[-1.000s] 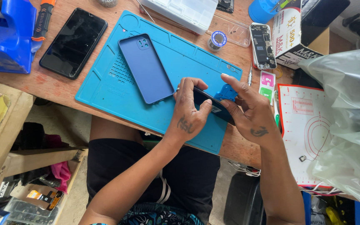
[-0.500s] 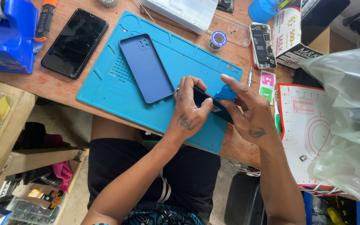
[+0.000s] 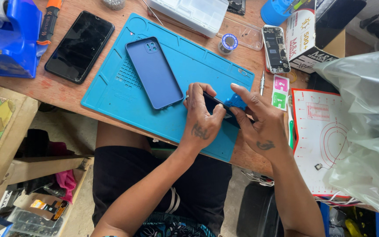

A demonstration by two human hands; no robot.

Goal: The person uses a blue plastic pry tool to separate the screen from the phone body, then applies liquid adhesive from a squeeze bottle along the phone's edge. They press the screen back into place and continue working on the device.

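Compared with a moment before, almost nothing had moved: the left hand [image 3: 200, 120] and right hand [image 3: 259, 125] stayed clamped, fingers together, on the dark phone [image 3: 216, 105] at frame centre, over the teal mat [image 3: 110, 94]. Its long axis ran upper-left to lower-right.

1 view only: head camera, worn by person, looked steeply down, nearly top-down, onto teal work mat [image 3: 185, 74] on wooden bench. Far bench edge ran toward frame top; person's lap and dark shorts filled bottom, below mat. Frame sat tilted: mat's edges ran diagonally, dropping toward right. Range close, about arm's reach; both forearms entered from bottom and met at mat's near right corner. Left of mat: blue tape dispenser [image 3: 9, 37] cut by frame edge. Right of mat: clear plastic bag [image 3: 365, 127], partly cropped.
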